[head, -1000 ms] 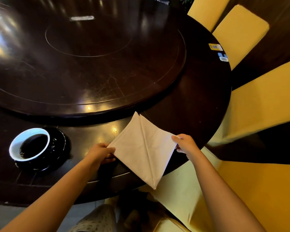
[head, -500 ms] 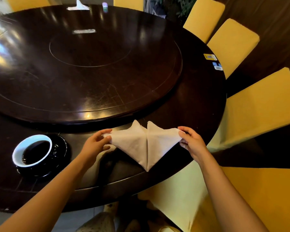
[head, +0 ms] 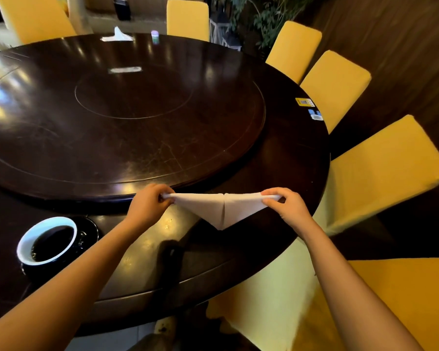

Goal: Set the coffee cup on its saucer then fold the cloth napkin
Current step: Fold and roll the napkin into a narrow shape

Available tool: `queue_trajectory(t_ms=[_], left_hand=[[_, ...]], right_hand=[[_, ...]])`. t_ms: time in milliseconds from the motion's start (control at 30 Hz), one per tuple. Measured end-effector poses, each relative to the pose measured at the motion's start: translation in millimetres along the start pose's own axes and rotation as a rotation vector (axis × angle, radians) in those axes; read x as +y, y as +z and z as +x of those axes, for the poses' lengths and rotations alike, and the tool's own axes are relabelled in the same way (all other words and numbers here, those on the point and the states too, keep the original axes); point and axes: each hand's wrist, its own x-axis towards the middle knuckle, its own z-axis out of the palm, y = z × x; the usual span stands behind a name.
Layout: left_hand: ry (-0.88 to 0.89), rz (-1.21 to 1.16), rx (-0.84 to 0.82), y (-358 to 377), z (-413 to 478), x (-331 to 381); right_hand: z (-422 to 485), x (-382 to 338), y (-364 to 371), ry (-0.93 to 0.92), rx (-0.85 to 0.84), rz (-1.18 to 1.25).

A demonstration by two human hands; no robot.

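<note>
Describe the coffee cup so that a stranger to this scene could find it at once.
Start at the round dark table and follow its near edge to the left hand. Left of that forearm sits the cup on a black saucer: the only white-rimmed thing there, holding dark liquid.

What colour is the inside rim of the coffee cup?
White; the coffee cup is dark outside, on a black saucer. Head view shows it.
</note>
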Motion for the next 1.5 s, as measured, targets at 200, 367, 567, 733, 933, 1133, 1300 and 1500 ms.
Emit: queue_trajectory(t_ms=[200,367,567,733,933,1133,1300,1500], left_hand=[[0.070,-0.188,0.199,-18,11,15],[0.099,-0.179,0.181,-5,-13,-10],[0.013,-0.003,-0.168,56,-81,-68],[-0.153,-0.046,-0.169,65,-92,-71],[-0.230,-0.116,-0.194,78,-43,-46],[-0.308,-0.138,-0.241,109,5,-21],[-0.377,-0.204,-0.184,119,8,-21],[-0.362,-0.216,-0.120,120,2,-21]], right_hand=[[-4,-15,-5,-0.053,0.096,0.236],[-24,13,15,0.012,0.035,0.304],[-62,69,62,0.212,-0.219,0.018],[-60,72,71,0.267,-0.095,-0.080],[-31,49,95,0.201,-0.064,-0.214],[5,29,129,0.136,-0.036,-0.287],[16,28,147,0.153,0.045,-0.232],[17,31,160,0.094,0.097,-0.156]])
